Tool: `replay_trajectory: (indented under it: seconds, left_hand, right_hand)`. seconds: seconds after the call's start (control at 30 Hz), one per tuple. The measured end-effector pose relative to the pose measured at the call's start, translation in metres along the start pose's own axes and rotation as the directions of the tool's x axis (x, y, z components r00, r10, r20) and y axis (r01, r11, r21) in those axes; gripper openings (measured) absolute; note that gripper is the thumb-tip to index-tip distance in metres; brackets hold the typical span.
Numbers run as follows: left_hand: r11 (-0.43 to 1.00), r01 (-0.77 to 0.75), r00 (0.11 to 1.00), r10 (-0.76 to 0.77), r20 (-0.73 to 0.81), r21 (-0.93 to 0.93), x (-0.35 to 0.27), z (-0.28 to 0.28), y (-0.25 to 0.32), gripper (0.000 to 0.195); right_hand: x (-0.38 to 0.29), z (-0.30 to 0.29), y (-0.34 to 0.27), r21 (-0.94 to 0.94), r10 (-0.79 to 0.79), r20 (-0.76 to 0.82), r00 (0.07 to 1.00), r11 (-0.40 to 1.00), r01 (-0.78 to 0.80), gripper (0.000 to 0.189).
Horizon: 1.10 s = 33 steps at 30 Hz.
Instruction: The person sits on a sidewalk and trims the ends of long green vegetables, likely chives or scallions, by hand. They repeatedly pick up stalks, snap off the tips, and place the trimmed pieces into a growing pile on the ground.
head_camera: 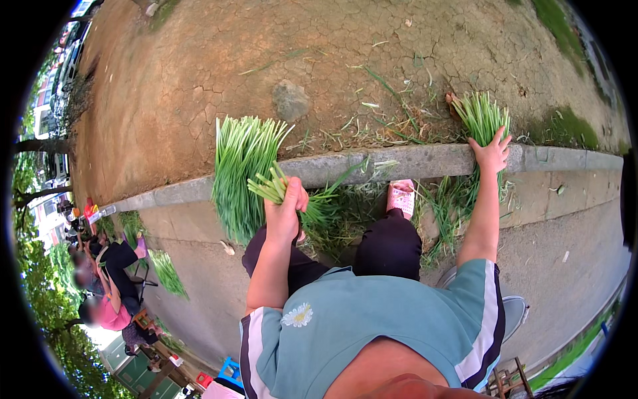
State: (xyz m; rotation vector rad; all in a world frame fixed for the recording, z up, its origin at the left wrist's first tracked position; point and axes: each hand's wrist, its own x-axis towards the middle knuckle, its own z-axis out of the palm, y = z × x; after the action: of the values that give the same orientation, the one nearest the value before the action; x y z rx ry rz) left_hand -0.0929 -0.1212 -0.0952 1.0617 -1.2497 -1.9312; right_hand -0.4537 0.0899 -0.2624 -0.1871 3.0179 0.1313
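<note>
My left hand point(286, 202) is closed around a small bunch of green stalks point(269, 188), pale cut ends pointing up and to the left, leaves trailing to the right. Just behind it a large, neat pile of long green stalks point(246, 164) lies over the stone curb. On the right, my right hand point(491, 152) rests with fingers spread on another pile of green stalks point(481, 117), which also lies across the curb. Whether its fingers grip any stalks cannot be told.
A stone curb point(423, 160) crosses in front, with cracked bare soil point(349, 30) beyond. Loose leaves litter the ground around a pink slipper point(401, 197). Seated people point(117, 299), more stalks point(167, 272) and a blue stool point(230, 371) are at the left.
</note>
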Motion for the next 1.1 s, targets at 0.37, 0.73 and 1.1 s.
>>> replay_trajectory:
  seconds: [0.37, 0.73, 1.1]
  left_hand:
    - [0.998, 0.058, 0.998, -0.058, 0.018, 0.020, 0.003, 0.006, -0.002, 0.026]
    - [0.996, 0.064, 0.996, -0.067, 0.054, 0.057, 0.001, 0.009, -0.009, 0.021]
    - [0.994, 0.089, 0.993, -0.094, 0.071, 0.067, -0.002, 0.011, -0.010, 0.021]
  right_hand:
    - [0.003, 0.022, 0.042, 0.309, -0.241, -0.132, 0.961, 0.912, 0.271, 0.074]
    - [-0.032, 0.006, 0.028, 0.156, -0.342, -0.296, 0.892, 0.904, 0.399, 0.087]
    - [-0.034, -0.002, 0.010, -0.182, -0.477, -0.384, 0.791, 0.879, 0.441, 0.042]
